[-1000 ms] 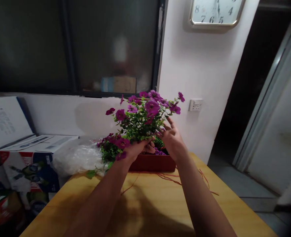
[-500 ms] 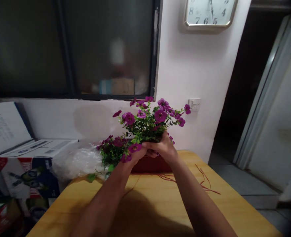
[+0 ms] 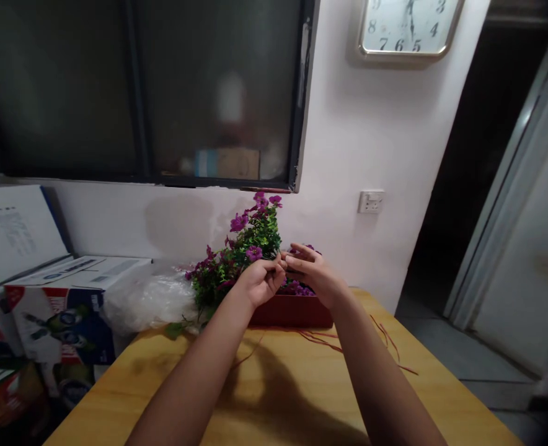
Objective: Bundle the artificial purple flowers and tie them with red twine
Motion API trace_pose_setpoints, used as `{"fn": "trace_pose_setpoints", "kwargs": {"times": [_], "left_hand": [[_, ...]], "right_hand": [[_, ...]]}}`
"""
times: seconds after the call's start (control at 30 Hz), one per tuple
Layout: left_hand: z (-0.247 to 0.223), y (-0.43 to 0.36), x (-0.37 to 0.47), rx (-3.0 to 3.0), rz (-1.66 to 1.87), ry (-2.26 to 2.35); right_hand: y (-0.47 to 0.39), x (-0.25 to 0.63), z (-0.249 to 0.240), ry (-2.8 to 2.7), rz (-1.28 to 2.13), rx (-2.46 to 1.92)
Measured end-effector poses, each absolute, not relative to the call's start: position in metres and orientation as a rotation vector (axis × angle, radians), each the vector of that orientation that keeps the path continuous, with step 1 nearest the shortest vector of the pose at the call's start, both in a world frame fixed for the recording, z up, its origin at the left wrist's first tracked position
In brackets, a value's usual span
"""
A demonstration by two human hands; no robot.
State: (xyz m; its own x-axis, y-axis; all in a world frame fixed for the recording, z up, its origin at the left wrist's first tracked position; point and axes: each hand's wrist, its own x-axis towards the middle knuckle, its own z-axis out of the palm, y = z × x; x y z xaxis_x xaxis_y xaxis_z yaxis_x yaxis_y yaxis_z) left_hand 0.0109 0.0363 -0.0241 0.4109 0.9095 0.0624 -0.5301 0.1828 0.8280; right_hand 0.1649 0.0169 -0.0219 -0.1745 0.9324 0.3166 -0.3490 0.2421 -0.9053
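Note:
A bunch of purple flowers [image 3: 260, 230] with green leaves leans to the left above the table, its stems pointing right. My left hand [image 3: 263, 282] is closed around the stem end, palm partly turned up. Close by on the right, my right hand [image 3: 315, 269] has its fingers stretched out and apart, the tips at the stem ends; whether they touch is hard to see. Behind and below both hands stands a dark red rectangular planter box [image 3: 292, 311] with more purple flowers [image 3: 297, 288] in it. Darker purple flowers [image 3: 213, 272] are to its left.
Thin red-brown strips [image 3: 318, 339] lie on the wooden table [image 3: 302, 384]. A crumpled clear plastic bag [image 3: 155, 300] and printed cartons [image 3: 64, 322] are at the left. The wall has a socket [image 3: 371, 202] and a clock [image 3: 406, 28].
The flower bunch has swung from upright to tilted left and lower. My right hand has opened out from the stems, and the view has shifted slightly left.

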Motion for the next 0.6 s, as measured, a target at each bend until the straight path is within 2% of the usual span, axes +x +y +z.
{"fn": "trace_pose_setpoints", "kwargs": {"times": [0.3,0.6], "left_hand": [[-0.043,0.032,0.019,1.203,0.774,0.623],[-0.038,0.031,0.014,1.265,0.718,0.608]], "right_hand": [[0.027,0.161,-0.037,-1.339,1.360,-0.703],[0.019,0.181,-0.025,-1.442,1.410,-0.660]]}}
